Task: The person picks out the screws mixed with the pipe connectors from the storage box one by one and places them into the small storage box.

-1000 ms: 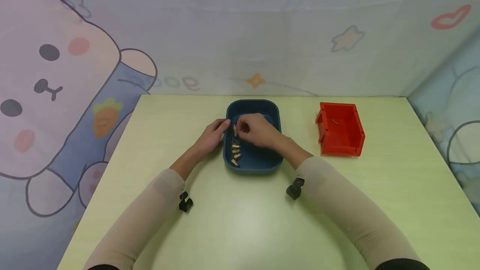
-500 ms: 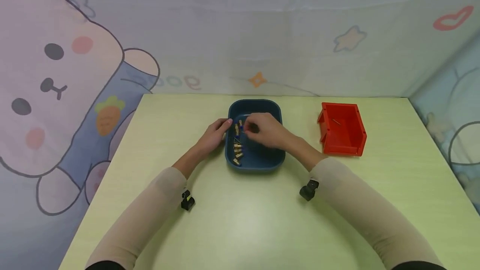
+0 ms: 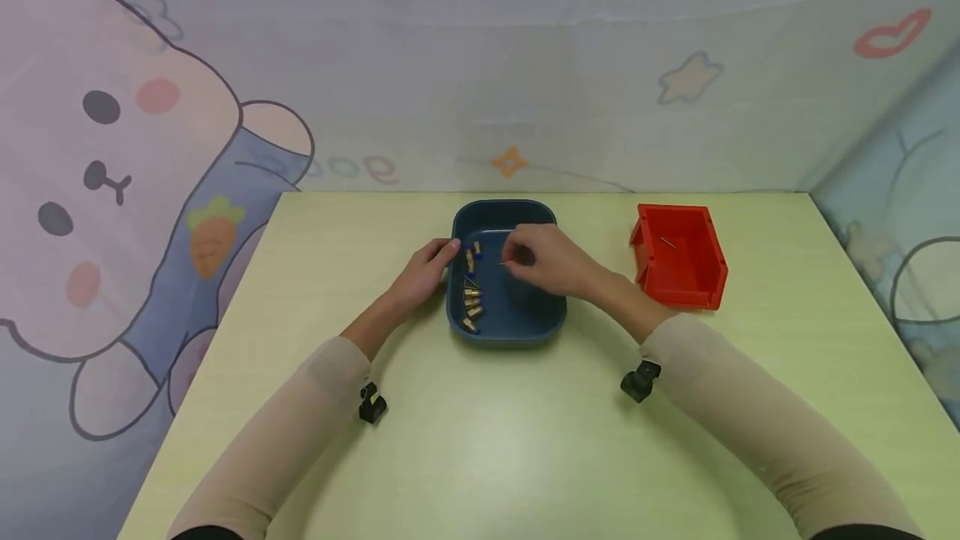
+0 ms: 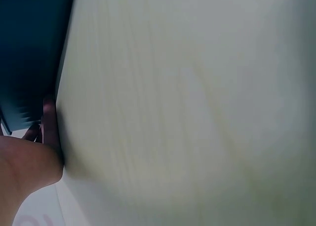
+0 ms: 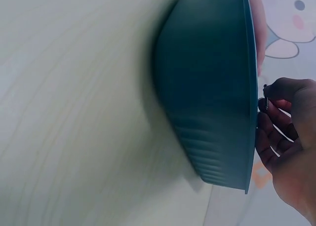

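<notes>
Blue tray point(image 3: 540, 319) holds brass pieces point(image 3: 471, 290); right hand point(image 3: 542, 259) pinches one; left hand point(image 3: 423, 272) steadies rim.

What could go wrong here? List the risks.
1. The right hand pinches a tiny screw by fingertips only above the blue tray; it might slip and fall.
2. The red bin sits apart, so a drop while crossing might land on the table.

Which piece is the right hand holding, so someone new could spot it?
Start at the dark blue tray in the middle of the green table. Above its centre, the right hand pinches a tiny thin screw. Unlike the brass pieces lined along the tray's left side, it is slim, dark and lifted.
</notes>
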A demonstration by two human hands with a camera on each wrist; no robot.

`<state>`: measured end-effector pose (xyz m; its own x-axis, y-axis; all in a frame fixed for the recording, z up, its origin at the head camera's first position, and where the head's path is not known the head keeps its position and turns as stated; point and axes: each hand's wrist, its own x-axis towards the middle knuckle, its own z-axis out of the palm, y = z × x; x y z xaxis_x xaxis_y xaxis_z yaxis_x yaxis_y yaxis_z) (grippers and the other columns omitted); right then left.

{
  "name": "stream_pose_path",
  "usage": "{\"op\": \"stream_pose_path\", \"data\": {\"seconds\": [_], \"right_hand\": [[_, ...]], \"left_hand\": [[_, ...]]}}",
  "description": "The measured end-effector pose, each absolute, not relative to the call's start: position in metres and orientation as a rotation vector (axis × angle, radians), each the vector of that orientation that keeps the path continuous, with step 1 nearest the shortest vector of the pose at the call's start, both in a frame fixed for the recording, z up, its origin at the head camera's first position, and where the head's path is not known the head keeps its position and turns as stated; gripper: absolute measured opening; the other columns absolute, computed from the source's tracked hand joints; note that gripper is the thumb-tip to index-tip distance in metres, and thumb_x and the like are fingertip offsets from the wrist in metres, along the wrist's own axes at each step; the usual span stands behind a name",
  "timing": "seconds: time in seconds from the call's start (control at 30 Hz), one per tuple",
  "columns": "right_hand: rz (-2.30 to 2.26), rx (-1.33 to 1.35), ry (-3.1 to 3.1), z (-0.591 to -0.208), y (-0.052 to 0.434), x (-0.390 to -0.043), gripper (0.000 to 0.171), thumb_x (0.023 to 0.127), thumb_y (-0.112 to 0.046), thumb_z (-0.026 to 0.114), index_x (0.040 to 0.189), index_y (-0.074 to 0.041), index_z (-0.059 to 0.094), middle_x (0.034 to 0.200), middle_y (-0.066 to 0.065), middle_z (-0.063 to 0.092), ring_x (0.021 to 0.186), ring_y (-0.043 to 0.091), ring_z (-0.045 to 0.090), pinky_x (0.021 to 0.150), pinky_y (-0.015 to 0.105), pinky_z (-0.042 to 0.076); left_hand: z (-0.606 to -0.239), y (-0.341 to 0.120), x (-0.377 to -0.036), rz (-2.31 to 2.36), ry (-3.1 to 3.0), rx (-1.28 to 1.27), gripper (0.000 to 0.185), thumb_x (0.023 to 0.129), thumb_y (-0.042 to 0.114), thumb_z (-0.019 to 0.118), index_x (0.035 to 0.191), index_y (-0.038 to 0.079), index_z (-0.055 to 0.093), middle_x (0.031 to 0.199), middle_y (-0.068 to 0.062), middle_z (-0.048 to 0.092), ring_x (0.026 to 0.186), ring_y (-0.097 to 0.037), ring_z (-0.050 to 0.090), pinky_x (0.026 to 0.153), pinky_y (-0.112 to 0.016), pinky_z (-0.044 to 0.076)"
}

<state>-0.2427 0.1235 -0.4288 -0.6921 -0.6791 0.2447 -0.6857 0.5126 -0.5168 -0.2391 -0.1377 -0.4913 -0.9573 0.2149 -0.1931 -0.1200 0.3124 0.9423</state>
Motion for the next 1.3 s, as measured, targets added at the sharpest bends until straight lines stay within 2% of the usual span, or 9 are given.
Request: {"op": "stream_pose_path", "data": {"seconds": [0.23, 0.6, 0.97, 1.1, 1.3], "right_hand": [[0.93, 1.245, -2.737, -0.425, 0.131, -0.24, 0.006, 0.094, -0.005, 0.078, 0.095, -0.008, 0.073, 0.093, 0.002, 0.068, 0.084, 0.018, 0.063, 0.079, 0.035, 0.057], [0.873, 1.265, -2.768, -0.418, 0.142, -0.236, 0.003, 0.095, -0.004, 0.076, 0.097, -0.004, 0.074, 0.095, 0.004, 0.068, 0.084, 0.02, 0.064, 0.079, 0.035, 0.058], [0.774, 1.275, -2.76, -0.409, 0.158, -0.228, 0.005, 0.095, -0.005, 0.076, 0.099, -0.006, 0.074, 0.097, 0.003, 0.067, 0.086, 0.02, 0.062, 0.076, 0.035, 0.057], [0.801, 1.265, -2.75, -0.404, 0.167, -0.228, 0.005, 0.095, -0.003, 0.075, 0.099, -0.007, 0.074, 0.098, 0.003, 0.068, 0.088, 0.021, 0.065, 0.079, 0.04, 0.06], [0.84, 1.247, -2.738, -0.397, 0.178, -0.228, 0.005, 0.095, -0.004, 0.076, 0.099, -0.007, 0.074, 0.097, 0.004, 0.07, 0.089, 0.023, 0.066, 0.084, 0.046, 0.061]], "left_hand": [[-0.488, -0.139, -0.239, 1.697, 2.262, 0.078, 0.065, 0.112, 0.052, 0.044, 0.158, 0.006, 0.044, 0.159, -0.017, 0.048, 0.149, -0.034, 0.043, 0.124, -0.052, 0.035], [-0.485, -0.143, -0.241, 1.746, 2.152, 0.047, 0.069, 0.112, 0.052, 0.047, 0.162, 0.006, 0.038, 0.161, -0.016, 0.045, 0.151, -0.033, 0.041, 0.117, -0.053, 0.044], [-0.482, -0.14, -0.246, 1.877, 2.152, 0.092, 0.056, 0.112, 0.03, 0.054, 0.162, 0.008, 0.04, 0.156, -0.015, 0.049, 0.143, -0.033, 0.049, 0.112, -0.055, 0.05], [-0.48, -0.139, -0.248, 1.902, 2.105, 0.081, 0.058, 0.112, 0.026, 0.054, 0.164, 0.009, 0.037, 0.162, -0.015, 0.044, 0.147, -0.033, 0.045, 0.108, -0.058, 0.052], [-0.481, -0.137, -0.248, 1.89, 2.044, 0.068, 0.061, 0.113, 0.028, 0.052, 0.167, 0.011, 0.031, 0.168, -0.015, 0.036, 0.153, -0.033, 0.038, 0.114, -0.058, 0.046]]}}
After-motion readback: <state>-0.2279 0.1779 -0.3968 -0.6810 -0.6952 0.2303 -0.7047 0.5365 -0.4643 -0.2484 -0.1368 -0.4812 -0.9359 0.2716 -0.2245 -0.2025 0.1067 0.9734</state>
